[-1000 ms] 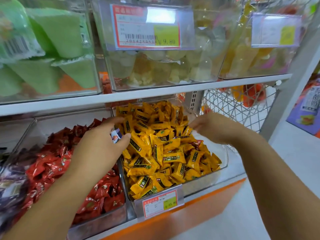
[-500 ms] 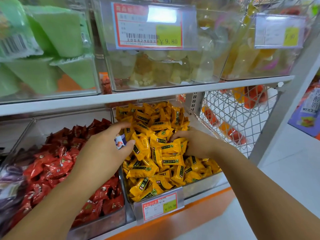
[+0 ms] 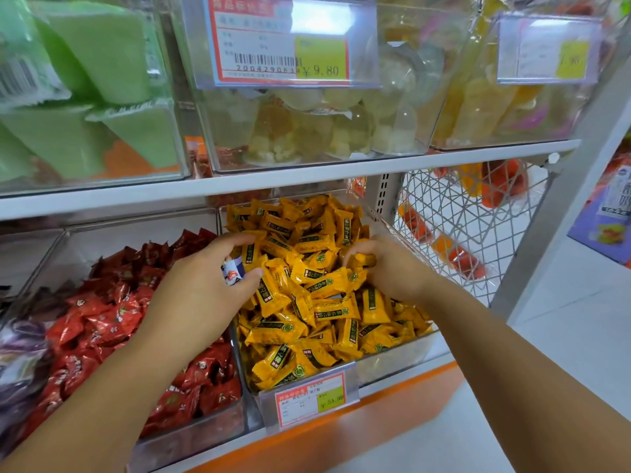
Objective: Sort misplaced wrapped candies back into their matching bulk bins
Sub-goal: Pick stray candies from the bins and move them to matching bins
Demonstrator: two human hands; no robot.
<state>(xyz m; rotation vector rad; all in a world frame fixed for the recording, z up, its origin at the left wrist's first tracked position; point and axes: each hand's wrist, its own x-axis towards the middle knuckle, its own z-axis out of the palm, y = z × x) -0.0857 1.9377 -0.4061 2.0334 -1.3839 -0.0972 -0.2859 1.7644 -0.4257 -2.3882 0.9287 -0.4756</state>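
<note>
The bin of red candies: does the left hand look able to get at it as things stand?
Probably yes. The left hand is right beside the bin of red candies, whose top is open, with nothing between. But its fingers pinch a white and blue candy.

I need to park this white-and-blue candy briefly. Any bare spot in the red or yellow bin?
Bare floor shows in the front right corner of the yellow bin, between the yellow candies and its clear wall. The red bin looks bare at the back, behind the red candies. Elsewhere both are heaped.
</note>
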